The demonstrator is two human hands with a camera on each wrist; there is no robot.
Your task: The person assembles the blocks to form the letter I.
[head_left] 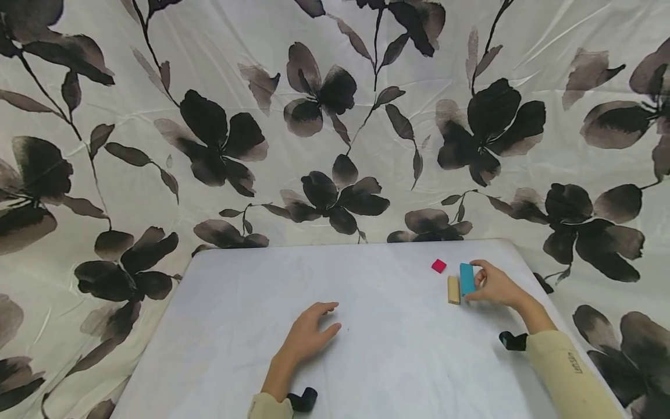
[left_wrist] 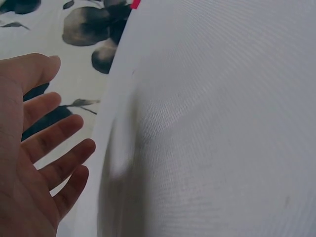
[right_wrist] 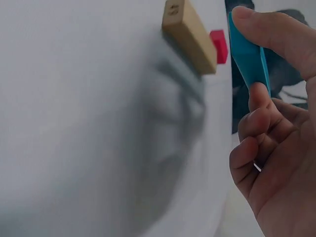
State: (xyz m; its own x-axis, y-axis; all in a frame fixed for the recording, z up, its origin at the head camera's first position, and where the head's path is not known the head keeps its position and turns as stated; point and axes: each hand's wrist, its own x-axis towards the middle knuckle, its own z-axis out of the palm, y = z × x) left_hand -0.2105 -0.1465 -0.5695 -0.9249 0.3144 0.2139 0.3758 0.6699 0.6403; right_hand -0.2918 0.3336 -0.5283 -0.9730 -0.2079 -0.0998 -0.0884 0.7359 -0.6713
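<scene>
My right hand (head_left: 494, 285) pinches a blue rectangular block (head_left: 467, 278) by its two ends, between thumb and index finger. In the right wrist view the blue block (right_wrist: 249, 57) appears held off the table, with the other fingers curled beneath it. Just left of it in the head view lies a plain wooden block (head_left: 453, 290), which bears a small dark mark on its end in the right wrist view. A small red block (head_left: 438, 266) sits farther back. My left hand (head_left: 309, 333) hovers over the table's middle, fingers relaxed and apart, holding nothing.
The white-covered table (head_left: 235, 326) stretches under both arms, its back edge against a flower-patterned cloth (head_left: 324, 145). A dark wrist device sits at each cuff, by the left sleeve (head_left: 269, 407) and the right sleeve (head_left: 565, 372).
</scene>
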